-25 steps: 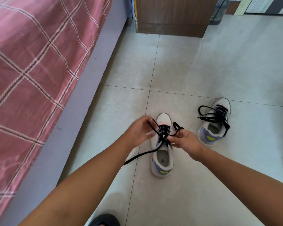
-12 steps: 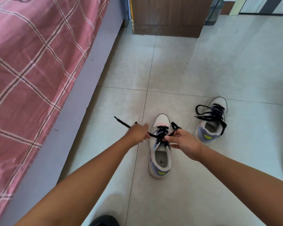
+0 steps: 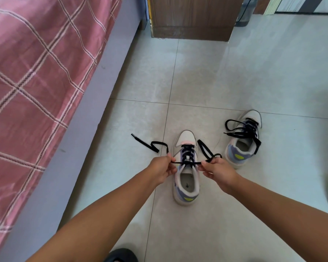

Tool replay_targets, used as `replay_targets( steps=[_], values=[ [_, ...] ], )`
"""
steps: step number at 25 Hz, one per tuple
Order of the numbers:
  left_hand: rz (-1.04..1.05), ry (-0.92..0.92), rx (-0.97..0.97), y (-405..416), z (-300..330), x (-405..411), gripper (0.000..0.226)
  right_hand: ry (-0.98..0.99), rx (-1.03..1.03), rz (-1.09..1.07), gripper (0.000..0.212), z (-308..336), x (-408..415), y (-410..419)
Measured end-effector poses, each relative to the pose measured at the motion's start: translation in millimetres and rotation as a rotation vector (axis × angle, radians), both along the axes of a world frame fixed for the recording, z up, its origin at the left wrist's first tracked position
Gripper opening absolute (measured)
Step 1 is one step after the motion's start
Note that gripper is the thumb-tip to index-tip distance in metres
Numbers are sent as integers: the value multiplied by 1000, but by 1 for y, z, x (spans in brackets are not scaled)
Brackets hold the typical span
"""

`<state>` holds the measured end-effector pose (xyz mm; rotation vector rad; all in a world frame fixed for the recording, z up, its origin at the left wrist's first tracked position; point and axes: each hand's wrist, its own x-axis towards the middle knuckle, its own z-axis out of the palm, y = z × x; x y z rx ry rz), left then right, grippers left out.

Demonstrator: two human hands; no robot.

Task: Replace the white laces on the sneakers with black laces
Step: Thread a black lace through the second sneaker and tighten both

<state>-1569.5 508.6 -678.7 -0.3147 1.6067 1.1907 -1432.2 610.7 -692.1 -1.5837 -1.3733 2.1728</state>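
My left hand (image 3: 162,167) and right hand (image 3: 219,170) each pinch the black lace (image 3: 186,163), taut across the near sneaker (image 3: 187,167); the knot, I think, is untied.

A white-and-purple sneaker (image 3: 186,178) stands upright on the floor, toe pointing away, its black lace (image 3: 187,156) pulled taut sideways across the top eyelets. The second sneaker (image 3: 241,146), black-laced, stands to its right.
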Motion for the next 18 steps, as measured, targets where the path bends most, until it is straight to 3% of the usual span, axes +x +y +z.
replay_targets(
  steps=[3, 7, 14, 18],
  values=[
    [-27, 59, 4, -4, 2, -3, 31, 55, 0, 23, 11, 4, 0, 2],
    [5, 25, 262, 3, 9, -4, 37, 262, -74, 43, 11, 16, -17, 2],
    [-5, -17, 223, -7, 4, 3, 32, 195, -95, 8, 15, 12, -23, -12],
    [-94, 73, 213, -13, 12, -7, 29, 97, 55, 187, 14, 21, -34, -16]
  ],
)
